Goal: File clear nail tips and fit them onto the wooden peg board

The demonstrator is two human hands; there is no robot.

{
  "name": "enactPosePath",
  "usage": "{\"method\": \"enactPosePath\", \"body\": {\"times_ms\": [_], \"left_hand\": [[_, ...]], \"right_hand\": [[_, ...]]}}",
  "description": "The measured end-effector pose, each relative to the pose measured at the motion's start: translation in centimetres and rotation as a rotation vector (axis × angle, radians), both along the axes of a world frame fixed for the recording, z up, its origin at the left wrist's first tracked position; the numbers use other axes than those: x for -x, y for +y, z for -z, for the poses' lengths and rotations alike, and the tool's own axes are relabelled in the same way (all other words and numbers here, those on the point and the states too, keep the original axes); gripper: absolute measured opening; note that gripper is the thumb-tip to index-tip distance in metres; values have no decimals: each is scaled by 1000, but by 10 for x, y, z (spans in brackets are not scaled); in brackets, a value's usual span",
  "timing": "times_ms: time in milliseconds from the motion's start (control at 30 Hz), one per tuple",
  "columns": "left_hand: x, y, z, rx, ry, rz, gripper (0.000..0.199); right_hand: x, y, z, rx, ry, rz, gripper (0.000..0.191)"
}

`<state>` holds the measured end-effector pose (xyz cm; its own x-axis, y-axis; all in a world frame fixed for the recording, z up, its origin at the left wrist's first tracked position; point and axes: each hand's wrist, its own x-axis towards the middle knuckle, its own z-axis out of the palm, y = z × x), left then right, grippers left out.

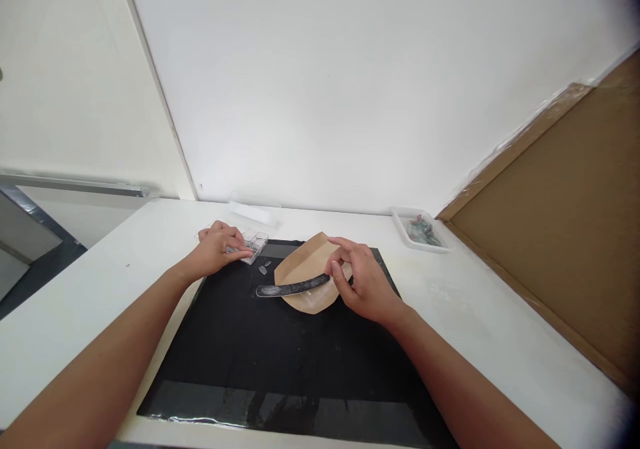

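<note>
My left hand [216, 249] is over a clear compartment box [256, 243] at the mat's back left corner, thumb and fingers pressed together at its edge; whatever they pinch is too small to make out. Two small clear oval pieces [263, 270] lie on the black mat just right of the box. A curved dark nail file [293, 287] rests across a brown paper tray [305, 262], its left end reaching past the rim. My right hand [357, 275] is at the tray's right side, by the file's right end, with its index finger stretched out and thumb apart.
The black mat [280, 355] covers the middle of the white table [450, 302]. Behind the compartment box lies a clear plastic lid [255, 212]. A white plastic container [423, 230] with small wrapped items stands at the back right, beside a brown board [560, 215].
</note>
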<state>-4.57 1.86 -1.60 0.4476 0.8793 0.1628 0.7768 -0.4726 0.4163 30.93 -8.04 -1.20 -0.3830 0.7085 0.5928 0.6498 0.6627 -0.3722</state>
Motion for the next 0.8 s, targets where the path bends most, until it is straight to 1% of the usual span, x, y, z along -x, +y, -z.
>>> {"method": "enactPosePath", "body": {"times_ms": [167,467,800], "left_hand": [[1,2,1,-38,-60,-18,46],[3,4,4,-71,-90,22,39],[5,5,4,-88,-257,85,38]], "right_hand": [[0,0,0,-4,-1,-4,49],[0,-1,-2,-5,-8,-8,48],[-1,0,0,2,-10,-16,46]]}}
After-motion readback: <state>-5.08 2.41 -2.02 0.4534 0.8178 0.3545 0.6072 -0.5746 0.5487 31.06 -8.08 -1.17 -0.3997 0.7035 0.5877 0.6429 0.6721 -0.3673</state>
